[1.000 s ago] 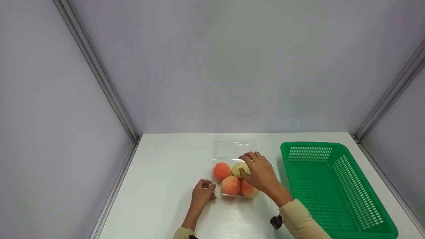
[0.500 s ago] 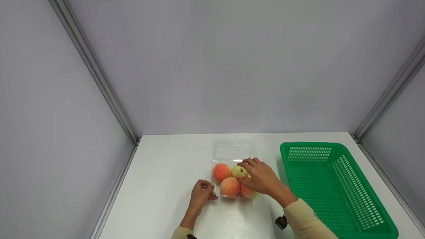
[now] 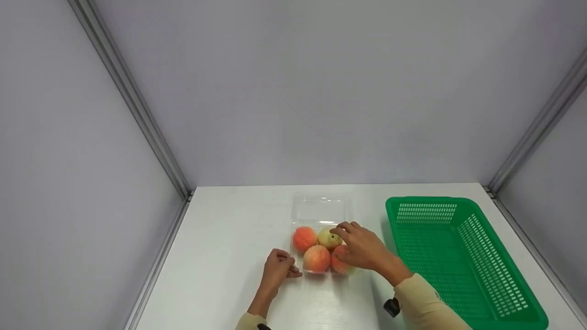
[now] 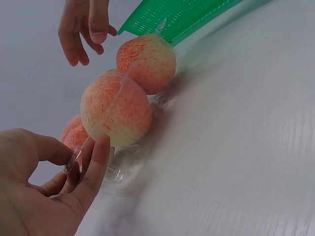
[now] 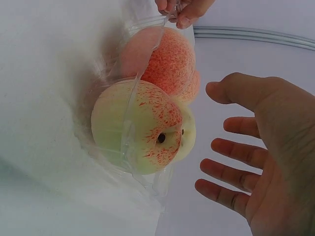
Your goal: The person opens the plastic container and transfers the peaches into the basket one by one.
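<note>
A clear plastic clamshell box (image 3: 293, 256) sits on the white table with its lid (image 3: 321, 209) folded open toward the back. Inside lie an orange peach (image 3: 304, 239), a pale yellow one (image 3: 329, 238) with a dark stem spot, and two blushed peaches (image 3: 316, 259) at the front. My left hand (image 3: 277, 269) pinches the box's left rim (image 4: 73, 160) between thumb and fingers. Over the right side of the peaches hovers my right hand (image 3: 366, 247); in the right wrist view its spread fingers (image 5: 231, 174) stand apart from the fruit.
To the right stands a green plastic basket (image 3: 506, 256) with slotted walls, nothing in it. Grey panels (image 3: 339, 91) enclose the table (image 3: 220, 238) at the back and both sides.
My right hand has drawn back a little toward me and to the right from above the yellow peach, whose stem spot now shows. My left hand stays at the box's rim.
</note>
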A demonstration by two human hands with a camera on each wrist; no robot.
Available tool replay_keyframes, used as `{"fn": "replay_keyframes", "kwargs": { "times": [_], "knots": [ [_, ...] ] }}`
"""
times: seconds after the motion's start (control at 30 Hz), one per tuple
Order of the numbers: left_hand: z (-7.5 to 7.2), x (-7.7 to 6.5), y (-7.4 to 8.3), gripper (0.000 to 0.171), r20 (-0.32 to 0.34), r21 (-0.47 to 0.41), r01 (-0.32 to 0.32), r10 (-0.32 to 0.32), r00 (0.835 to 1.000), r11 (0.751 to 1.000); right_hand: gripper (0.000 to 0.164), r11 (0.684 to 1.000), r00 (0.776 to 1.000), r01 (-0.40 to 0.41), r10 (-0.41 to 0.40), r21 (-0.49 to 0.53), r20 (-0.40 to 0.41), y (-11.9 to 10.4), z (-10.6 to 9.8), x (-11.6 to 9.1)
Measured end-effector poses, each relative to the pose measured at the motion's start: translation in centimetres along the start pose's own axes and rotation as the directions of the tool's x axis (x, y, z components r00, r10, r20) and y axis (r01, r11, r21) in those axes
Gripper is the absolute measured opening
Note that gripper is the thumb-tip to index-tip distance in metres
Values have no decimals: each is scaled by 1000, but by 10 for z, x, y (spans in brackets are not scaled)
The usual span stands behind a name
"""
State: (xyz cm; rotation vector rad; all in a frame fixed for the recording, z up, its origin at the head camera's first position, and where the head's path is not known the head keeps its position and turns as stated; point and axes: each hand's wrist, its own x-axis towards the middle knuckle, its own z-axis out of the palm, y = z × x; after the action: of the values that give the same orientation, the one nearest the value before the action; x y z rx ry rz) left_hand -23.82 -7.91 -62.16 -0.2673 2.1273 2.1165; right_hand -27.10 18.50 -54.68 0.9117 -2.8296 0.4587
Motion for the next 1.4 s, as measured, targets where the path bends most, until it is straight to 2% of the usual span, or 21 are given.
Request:
{"fn": "replay_keyframes", "kwargs": {
  "times": [0.23,0.47,1.1,1.23,1.4],
  "knots": [
    [0,-3,0,23,11,-29,-1,1,1000,1000,45,999,999,21,-22,26,27,3,3,2],
    [-1,-2,0,21,26,-21,5,-4,1000,1000,43,1000,999,18,-19,19,49,7,7,0],
    [-2,-1,0,22,12,-2,54,-54,998,999,41,997,997,71,-71,13,27,6,18,-4],
    [-2,2,-2,24,18,-12,63,-63,998,998,41,998,997,66,-67,20,30,6,22,-5],
    [-1,1,1,24,11,-11,70,-69,998,998,45,999,997,23,-26,40,73,6,23,-5]
  ]
}}
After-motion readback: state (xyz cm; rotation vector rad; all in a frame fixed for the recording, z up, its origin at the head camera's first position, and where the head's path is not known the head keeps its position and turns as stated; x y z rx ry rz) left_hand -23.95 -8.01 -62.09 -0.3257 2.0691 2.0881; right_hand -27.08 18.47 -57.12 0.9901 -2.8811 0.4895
